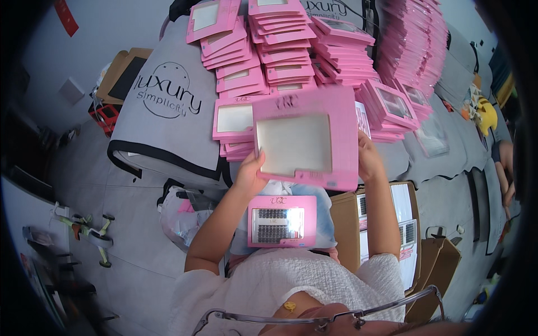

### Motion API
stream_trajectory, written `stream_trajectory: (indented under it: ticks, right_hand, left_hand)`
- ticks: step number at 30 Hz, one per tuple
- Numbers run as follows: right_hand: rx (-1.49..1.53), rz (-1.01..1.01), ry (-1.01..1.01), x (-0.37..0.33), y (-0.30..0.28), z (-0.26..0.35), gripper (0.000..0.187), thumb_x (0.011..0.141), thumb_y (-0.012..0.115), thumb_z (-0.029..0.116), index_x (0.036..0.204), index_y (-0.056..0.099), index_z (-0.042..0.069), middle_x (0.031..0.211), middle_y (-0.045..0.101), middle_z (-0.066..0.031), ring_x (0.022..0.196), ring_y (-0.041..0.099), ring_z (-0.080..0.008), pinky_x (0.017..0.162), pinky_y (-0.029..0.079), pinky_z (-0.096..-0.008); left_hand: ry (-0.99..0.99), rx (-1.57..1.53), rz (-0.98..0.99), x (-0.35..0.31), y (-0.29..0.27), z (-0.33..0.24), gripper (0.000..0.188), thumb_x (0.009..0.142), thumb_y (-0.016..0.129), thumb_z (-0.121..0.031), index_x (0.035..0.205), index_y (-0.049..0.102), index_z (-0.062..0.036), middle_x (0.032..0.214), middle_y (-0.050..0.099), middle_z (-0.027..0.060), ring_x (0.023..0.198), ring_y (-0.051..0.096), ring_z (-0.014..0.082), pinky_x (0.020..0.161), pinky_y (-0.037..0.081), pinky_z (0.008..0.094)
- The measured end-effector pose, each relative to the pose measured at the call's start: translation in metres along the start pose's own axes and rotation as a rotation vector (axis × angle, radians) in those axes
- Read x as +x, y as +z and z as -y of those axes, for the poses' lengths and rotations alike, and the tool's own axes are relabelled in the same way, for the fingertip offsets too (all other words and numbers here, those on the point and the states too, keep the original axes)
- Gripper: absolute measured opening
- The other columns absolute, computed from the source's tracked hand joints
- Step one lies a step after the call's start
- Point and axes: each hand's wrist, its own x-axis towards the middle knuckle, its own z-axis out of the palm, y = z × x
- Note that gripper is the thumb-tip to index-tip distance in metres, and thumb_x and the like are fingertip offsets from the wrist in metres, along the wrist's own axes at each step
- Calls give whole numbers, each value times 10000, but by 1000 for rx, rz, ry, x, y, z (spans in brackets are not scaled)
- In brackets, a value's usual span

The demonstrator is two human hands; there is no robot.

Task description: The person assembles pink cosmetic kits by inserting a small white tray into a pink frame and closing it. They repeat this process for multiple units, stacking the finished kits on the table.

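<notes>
Up in front of me I hold a flat pink windowed box, slightly blurred, with a pale inside behind its large window. My left hand grips its lower left edge, thumb on the front. At the right edge my right hand is closed round the side; some of its fingers are hidden behind the box. On my lap lies another pink box, and through its window rows of small black lash clusters show. Just beyond the held box rises a stack of pink windowed boxes.
Several tall stacks of pink boxes cover the grey sofa. A brown carton with white trays stands by my right arm. A clear plastic bag lies left of my lap. A child's bike is on the floor; another person's arm shows far right.
</notes>
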Motion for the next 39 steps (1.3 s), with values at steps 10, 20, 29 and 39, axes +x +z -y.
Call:
stream_trajectory:
  ticks: [10,20,29,39]
  right_hand:
    - [3,-42,-260,-69,-3,9,598,787,496,-90,1345,286,-40,1227,496,-157,1061,537,-178,882,441,-280]
    - [89,-26,-160,-78,-10,-11,564,810,542,-42,1330,325,-24,1174,548,-139,995,584,-171,853,481,-288]
    - [109,-50,-148,-83,5,-45,544,822,485,-66,1339,322,-24,1244,500,-141,1102,520,-180,940,410,-293]
    - [-54,-7,33,-107,35,-87,465,910,488,182,1326,372,11,1248,501,-64,1131,466,-146,966,337,-281]
  left_hand:
    - [153,174,-240,-85,-43,-23,409,922,426,-104,1319,336,-58,1262,462,116,1150,478,257,900,436,441]
    - [40,298,-267,-112,-49,-17,493,876,493,-17,1333,307,-31,1253,460,110,1155,462,226,943,402,386]
    - [3,720,-270,-146,-35,-18,529,850,491,34,1335,282,0,1277,430,112,1170,429,188,990,337,334]
    - [44,406,-449,-156,-61,36,465,970,325,-330,1291,354,6,1233,488,114,1102,495,188,943,391,338]
